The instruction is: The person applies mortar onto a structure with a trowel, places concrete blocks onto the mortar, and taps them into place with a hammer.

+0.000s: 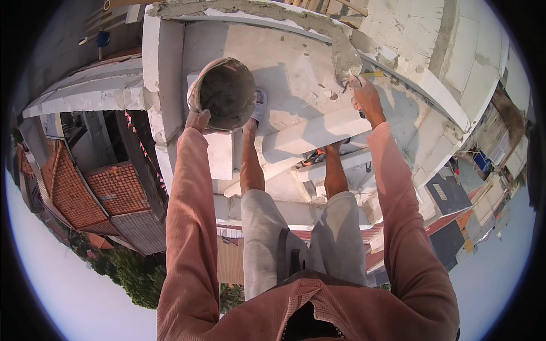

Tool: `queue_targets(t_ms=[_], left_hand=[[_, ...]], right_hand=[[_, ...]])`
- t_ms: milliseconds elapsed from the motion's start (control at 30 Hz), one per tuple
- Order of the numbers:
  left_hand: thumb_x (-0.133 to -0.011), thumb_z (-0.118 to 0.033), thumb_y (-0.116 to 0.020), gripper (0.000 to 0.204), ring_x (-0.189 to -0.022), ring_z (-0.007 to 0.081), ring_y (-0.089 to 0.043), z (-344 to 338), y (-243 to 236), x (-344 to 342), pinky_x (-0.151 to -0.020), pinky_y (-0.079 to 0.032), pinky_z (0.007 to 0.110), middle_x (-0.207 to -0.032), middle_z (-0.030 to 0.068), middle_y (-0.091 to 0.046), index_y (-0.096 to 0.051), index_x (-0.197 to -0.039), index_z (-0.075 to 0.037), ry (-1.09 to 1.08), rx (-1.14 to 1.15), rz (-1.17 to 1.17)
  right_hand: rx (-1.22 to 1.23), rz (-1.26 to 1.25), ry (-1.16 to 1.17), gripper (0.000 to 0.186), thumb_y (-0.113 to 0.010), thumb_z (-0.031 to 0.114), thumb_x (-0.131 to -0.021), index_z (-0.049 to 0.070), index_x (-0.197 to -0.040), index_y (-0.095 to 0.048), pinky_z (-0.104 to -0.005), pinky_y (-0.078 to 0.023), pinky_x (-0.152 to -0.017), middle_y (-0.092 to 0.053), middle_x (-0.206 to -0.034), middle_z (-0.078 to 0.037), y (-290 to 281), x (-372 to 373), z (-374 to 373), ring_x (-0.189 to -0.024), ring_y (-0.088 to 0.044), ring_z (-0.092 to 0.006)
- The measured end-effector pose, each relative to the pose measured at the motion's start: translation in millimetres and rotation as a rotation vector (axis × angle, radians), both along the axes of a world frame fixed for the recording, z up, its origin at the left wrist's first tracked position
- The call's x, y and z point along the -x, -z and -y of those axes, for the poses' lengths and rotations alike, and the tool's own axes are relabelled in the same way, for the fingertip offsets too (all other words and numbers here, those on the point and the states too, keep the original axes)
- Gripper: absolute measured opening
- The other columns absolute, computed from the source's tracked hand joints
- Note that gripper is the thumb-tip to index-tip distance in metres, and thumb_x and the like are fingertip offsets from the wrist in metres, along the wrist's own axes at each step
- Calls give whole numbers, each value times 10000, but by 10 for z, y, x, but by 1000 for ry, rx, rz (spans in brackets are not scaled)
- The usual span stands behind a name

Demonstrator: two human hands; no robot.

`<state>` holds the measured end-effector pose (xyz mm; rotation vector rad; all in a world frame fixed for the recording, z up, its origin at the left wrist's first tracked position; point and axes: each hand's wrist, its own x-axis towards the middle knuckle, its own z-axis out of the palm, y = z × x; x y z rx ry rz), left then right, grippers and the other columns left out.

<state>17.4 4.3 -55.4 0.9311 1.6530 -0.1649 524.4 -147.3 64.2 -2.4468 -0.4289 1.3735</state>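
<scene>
My left hand (199, 118) grips the lower left side of a round bucket (226, 94) with grey mortar inside, held over a white block (219, 159). My right hand (364, 96) is closed on a tool (371, 74) with a yellow part, probably a trowel, at a band of wet grey mortar (345, 54) along the white block wall; its blade is hard to make out. My left foot in a pale sandal (259, 108) stands beside the bucket. My right foot is partly hidden by a long white beam (301, 131).
The work spot is high up, with red tiled roofs (79, 193) far below at left, beyond a ledge (85, 94) and flag string (145, 148). A white block wall (432, 57) runs at upper right, with lower rooftops (449, 193) beyond. Bamboo poles (350, 8) lie at the top.
</scene>
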Motion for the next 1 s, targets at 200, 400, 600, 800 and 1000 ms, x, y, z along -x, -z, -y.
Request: queue_targets(t_ms=[200,400,600,800,1000], left_hand=[[-842,-110,-596,657,-1063,256,-647,-88,-37,211,-939,-529,371,-1228,119,-657,-451,-1483,-71,165,-42,-49],[-867,-152,-620,628,-1120,262,-642,-106,-343,46,-1003,-485,359,-1241,137,-674,-477,-1471,-55,82,-76,-28],[-875,-208,-608,651,-1193,335,-641,-180,-463,236,-1052,-464,401,-1252,218,-681,-438,-1492,-92,131,-83,-37],[-888,-198,-620,533,-1186,261,-634,-208,-439,215,-1057,-450,367,-1244,152,-697,-571,-1395,-41,55,-14,-35],[-881,-188,-624,577,-1200,308,-639,-269,-485,337,-1069,-455,394,-1270,188,-682,-538,-1440,-75,-3,-2,44]], right_hand=[[-76,-538,391,379,-594,419,-1016,72,-865,-580,-284,-345,-365,-567,-672,-45,-333,526,-152,-414,-482,-126],[-9,-354,-422,425,-621,448,-982,28,-1026,-672,-350,-469,-558,-623,-762,-98,-266,1151,-604,-627,-610,-224],[-220,163,-1136,303,-586,281,-981,12,-1016,-719,-500,-540,-898,-714,-1023,-215,215,2368,-1106,-1000,-693,-416],[-192,188,-1323,286,-597,263,-944,7,-969,-721,-525,-565,-832,-710,-978,-258,521,2932,-1200,-910,-717,-424],[242,-350,-977,375,-664,381,-914,13,-934,-733,-365,-493,-545,-614,-673,-80,90,2225,-1545,-564,-625,-199]])
